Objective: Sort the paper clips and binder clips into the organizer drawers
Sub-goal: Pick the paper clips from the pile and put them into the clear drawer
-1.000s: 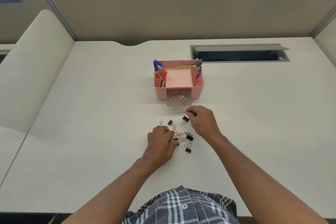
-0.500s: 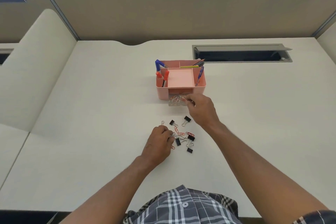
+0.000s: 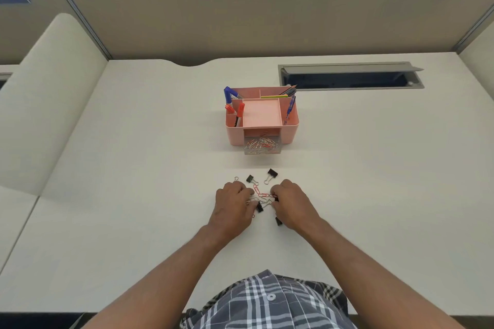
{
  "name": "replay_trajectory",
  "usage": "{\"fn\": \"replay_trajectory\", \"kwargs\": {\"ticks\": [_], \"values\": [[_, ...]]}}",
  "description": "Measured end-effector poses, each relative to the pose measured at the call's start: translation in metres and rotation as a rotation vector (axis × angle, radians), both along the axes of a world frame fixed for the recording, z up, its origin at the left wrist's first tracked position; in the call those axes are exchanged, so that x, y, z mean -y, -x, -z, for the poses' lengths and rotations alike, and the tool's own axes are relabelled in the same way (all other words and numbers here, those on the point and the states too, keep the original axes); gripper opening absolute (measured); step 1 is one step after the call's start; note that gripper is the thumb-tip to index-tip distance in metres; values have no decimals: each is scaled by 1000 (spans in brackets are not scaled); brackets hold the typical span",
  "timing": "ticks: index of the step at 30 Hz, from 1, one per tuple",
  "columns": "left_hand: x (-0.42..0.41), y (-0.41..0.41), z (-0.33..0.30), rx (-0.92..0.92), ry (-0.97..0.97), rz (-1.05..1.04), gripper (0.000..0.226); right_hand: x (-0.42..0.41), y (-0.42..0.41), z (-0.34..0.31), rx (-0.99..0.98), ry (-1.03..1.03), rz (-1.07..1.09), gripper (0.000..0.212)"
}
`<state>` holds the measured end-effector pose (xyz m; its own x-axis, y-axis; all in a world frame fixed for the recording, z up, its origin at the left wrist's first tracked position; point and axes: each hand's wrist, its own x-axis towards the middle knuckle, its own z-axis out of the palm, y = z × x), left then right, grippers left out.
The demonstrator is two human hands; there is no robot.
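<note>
Paper clips [image 3: 260, 193] and binder clips [image 3: 271, 175] lie in a loose scatter near the middle of the desk [image 3: 133, 141], a little toward its front edge, just short of the pink organizer [image 3: 290, 128], which stands toward the back edge. Half a second ago the right hand [image 3: 292, 205] was up at the clear drawer [image 3: 262, 146] with a clip; it has now come back to the pile, so that clip has presumably gone in (the drawer, pulled open, already holds a tangle of red and silver wire clips). The left hand [image 3: 232, 208] has stayed at the pile's left side. Both hands are curled, fingertips down among the clips; whether either has actually pinched one I cannot tell, as the fingers hide it. By my reckoning the sorting is well along for paper clips, while no binder clip looks sorted yet. The paper clips are thin bent wire, some red-coated, some bare metal, and interlock easily; the binder clips are small black folded-steel wedges with looped wire handles. The organizer is smooth matte plastic with square compartments holding pens [image 3: 232, 107].
</note>
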<state>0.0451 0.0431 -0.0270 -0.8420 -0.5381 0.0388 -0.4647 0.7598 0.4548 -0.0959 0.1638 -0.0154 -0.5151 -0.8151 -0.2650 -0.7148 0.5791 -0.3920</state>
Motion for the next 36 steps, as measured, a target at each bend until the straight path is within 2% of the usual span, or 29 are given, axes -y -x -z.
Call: {"fn": "replay_trajectory", "kwargs": {"ticks": [4,12,18,27,36], "values": [[-3,3,1,10,-3,20,21,4,0,0,33,18,13,23],[-6,-5,3,51,-5,25,23,12,-2,-3,42,45,59,13],[-5,-10,3,9,-11,-3,16,12,7,-7,117,98,142,15],[-2,-8,5,24,37,-41,14,22,9,-5,43,84,-88,25],[4,-1,8,99,71,-56,7,34,5,3,-81,64,-220,10]]}}
